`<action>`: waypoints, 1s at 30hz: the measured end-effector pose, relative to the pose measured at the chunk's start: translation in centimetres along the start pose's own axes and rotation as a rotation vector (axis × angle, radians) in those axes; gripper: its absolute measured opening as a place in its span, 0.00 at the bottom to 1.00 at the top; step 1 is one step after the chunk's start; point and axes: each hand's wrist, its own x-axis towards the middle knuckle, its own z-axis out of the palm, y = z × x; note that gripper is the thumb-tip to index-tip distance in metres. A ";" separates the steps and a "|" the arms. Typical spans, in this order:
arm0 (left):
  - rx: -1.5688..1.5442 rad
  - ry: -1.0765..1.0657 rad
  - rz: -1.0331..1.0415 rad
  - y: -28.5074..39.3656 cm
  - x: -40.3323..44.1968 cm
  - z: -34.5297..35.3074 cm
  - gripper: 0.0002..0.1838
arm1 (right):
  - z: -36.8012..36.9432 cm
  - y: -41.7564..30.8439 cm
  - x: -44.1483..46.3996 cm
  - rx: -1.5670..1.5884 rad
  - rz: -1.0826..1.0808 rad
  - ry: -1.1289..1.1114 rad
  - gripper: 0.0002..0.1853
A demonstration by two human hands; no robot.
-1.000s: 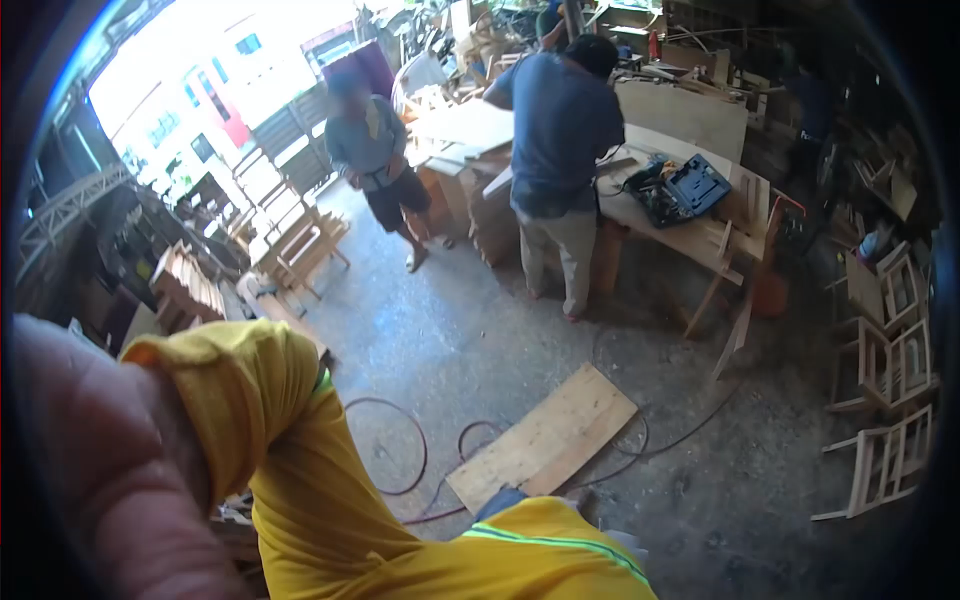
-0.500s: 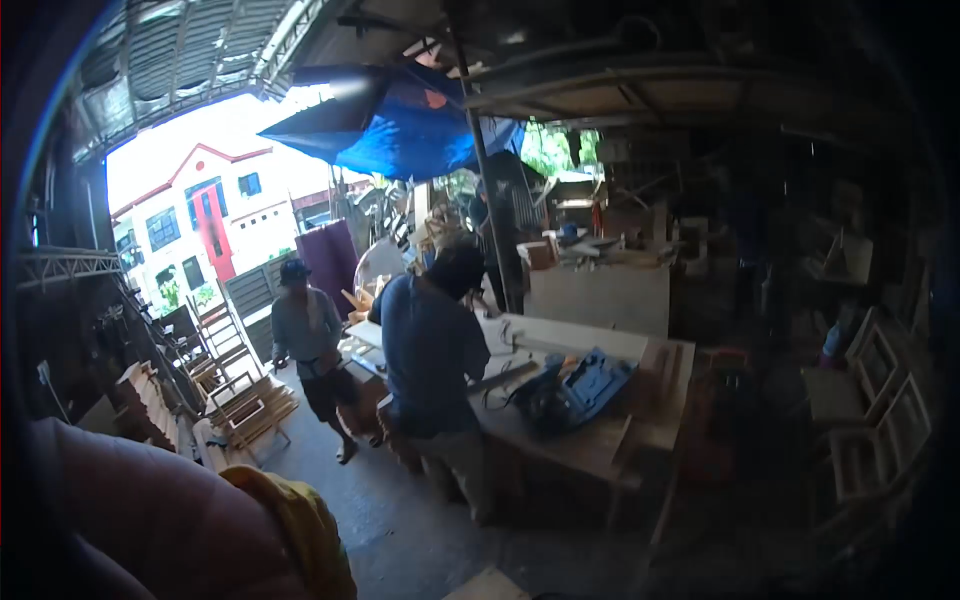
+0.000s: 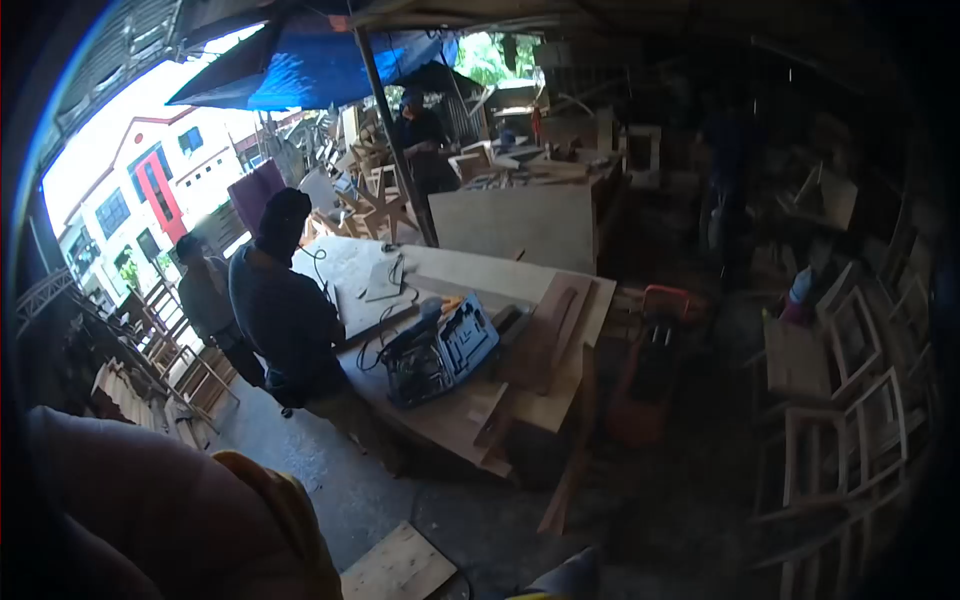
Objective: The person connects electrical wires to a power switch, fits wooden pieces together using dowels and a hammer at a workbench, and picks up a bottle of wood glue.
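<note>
Very close to the camera at the lower left, what looks like my left hand fills the corner, with yellow cloth along its right edge. Its fingers are out of sight, so I cannot tell whether it holds anything. My right hand does not show. At the bottom edge there is a dark blue and yellow shape that I cannot make out. The nearest thing on the floor is a pale wooden board. Beyond it stands a large worktable bearing an open blue tool case.
A person in a dark shirt leans at the worktable's left side, another person behind. More people stand farther back. An orange-red machine stands right of the table. Wooden frames lean at the right. A metal post rises behind the table.
My view has swung right and down, so the scene shifts left and more floor and wooden frames show. The hand and yellow cloth stay at the lower left.
</note>
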 end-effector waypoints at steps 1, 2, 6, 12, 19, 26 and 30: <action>0.000 -0.005 -0.043 -0.8 -1.6 2.3 0.02 | 1.8 -0.6 -0.8 0.016 -0.031 0.025 0.10; 0.005 0.013 -0.068 -2.0 -3.2 5.1 0.02 | 4.8 -2.5 -0.9 -0.049 -0.072 0.078 0.10; -0.003 0.045 -0.233 -6.2 -8.2 15.1 0.02 | 15.2 -4.6 -4.6 -0.242 -0.269 0.328 0.11; -0.199 0.082 -0.475 -13.3 -10.3 35.6 0.05 | 26.2 5.3 -13.5 -0.427 -0.651 0.651 0.12; -2.351 -0.168 -0.097 -16.0 -17.3 63.5 0.25 | 28.0 -18.7 3.1 -0.779 -0.791 0.714 0.13; -2.001 -0.129 -0.188 -23.4 -12.7 82.1 0.19 | 45.3 -36.4 11.8 -1.141 -0.825 1.043 0.14; -2.007 -0.206 -0.506 -29.7 -13.7 88.4 0.19 | 54.3 -46.7 20.4 -1.363 -0.749 1.254 0.14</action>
